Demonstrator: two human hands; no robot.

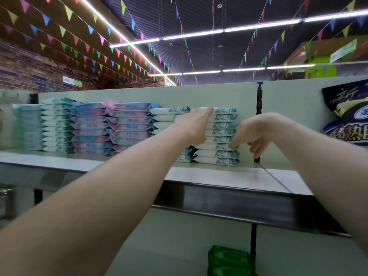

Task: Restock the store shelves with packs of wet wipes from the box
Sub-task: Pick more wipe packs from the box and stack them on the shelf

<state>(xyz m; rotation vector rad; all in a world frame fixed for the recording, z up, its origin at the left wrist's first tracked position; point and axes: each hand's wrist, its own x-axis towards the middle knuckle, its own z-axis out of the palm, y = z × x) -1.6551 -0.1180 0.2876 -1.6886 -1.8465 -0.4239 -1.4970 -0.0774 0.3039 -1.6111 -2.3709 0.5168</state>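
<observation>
On the top shelf (229, 176) stand stacks of white-and-teal wet wipe packs (221, 154). My left hand (192, 126) lies flat against the front of the rightmost stack, fingers straight and reaching up to its top pack. My right hand (252, 136) hangs at the stack's right end, fingers loosely curled downward, a fingertip touching the edge of a pack midway down. Neither hand holds a pack. The box is out of view.
More stacks fill the shelf to the left: pink-and-blue packs (129, 126) and pale teal packs (56, 126). A dark snack bag (350, 114) leans at the right. Green packs (229, 261) sit on a lower shelf. A dark upright post (258, 100) divides the back panel.
</observation>
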